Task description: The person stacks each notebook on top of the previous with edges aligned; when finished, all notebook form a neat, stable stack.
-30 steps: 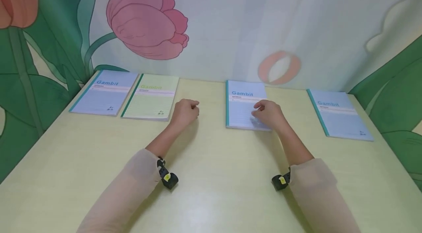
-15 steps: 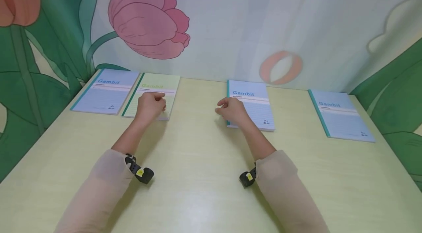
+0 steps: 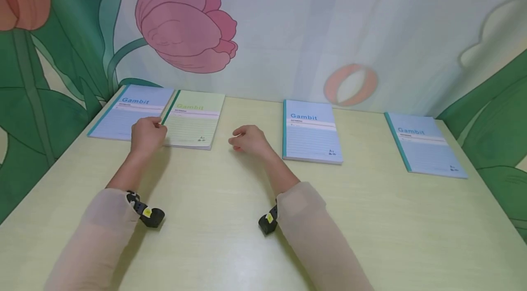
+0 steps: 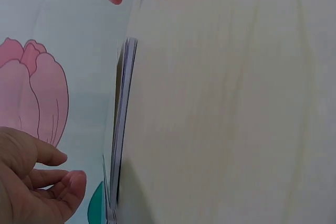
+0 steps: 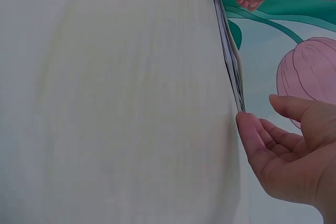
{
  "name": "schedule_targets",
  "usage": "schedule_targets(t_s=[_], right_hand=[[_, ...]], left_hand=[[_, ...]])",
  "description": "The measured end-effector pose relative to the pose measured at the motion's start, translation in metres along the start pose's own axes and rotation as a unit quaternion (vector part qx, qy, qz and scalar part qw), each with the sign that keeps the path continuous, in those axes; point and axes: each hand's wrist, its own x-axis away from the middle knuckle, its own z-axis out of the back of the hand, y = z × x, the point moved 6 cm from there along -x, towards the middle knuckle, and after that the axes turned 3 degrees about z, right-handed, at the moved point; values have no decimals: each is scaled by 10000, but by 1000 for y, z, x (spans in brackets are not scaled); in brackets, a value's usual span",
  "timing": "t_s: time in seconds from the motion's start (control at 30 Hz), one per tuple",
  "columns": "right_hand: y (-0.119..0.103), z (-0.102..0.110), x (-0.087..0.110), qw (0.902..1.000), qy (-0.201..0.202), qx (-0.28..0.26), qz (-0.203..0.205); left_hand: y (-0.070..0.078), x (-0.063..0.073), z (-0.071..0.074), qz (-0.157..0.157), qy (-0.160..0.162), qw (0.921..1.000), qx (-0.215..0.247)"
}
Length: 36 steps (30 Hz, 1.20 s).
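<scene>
Everything shifts left: left hand (image 3: 148,136) over corners of leftmost blue notebook (image 3: 133,112) and green notebook (image 3: 191,126), right hand (image 3: 252,140) now off middle blue notebook (image 3: 310,137). I log both loose, empty, so nothing's being handled (notebooks unmoved on table (image 3: 218,236)).

— Is that flat, pale green paper notebook (image 3: 194,121) on the left lined?
— Yes, with a dark green edge. The flat, pale blue paper notebook (image 3: 126,113) farthest left has a blue-green edge.
</scene>
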Motion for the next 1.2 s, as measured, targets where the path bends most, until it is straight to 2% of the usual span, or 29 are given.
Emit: schedule_targets(t_s=[0.1, 0.27, 0.4, 0.7, 0.77, 0.93, 1.1, 1.2], right_hand=[[0, -14, -6, 9995, -9, -286, -116], [-1, -30, -13, 9967, 121, -738, -310], [-6, -36, -12, 9971, 172, -627, -391], [-14, -49, -12, 9985, -104, -371, -377], [-14, -50, -12, 9983, -52, -366, -449], [-13, -51, -13, 9978, -55, -288, -600], [-12, -51, -13, 9982, -66, -211, -562], [-12, -52, -12, 9985, -73, -236, -480]], left_hand=[[-10, -3, 7, 23, 72, 9997, -229], [-19, -5, 10, 68, -161, 9988, -452], [-23, -5, 10, 57, -211, 9981, -573], [-26, -9, 5, -132, -332, 9948, -959], [-26, -11, 4, -152, -290, 9950, -942], [-29, -11, 4, 50, -116, 9969, -777], [-31, -10, 6, 157, 9, 9976, -681], [-36, -10, 7, 492, -15, 9980, -384]])
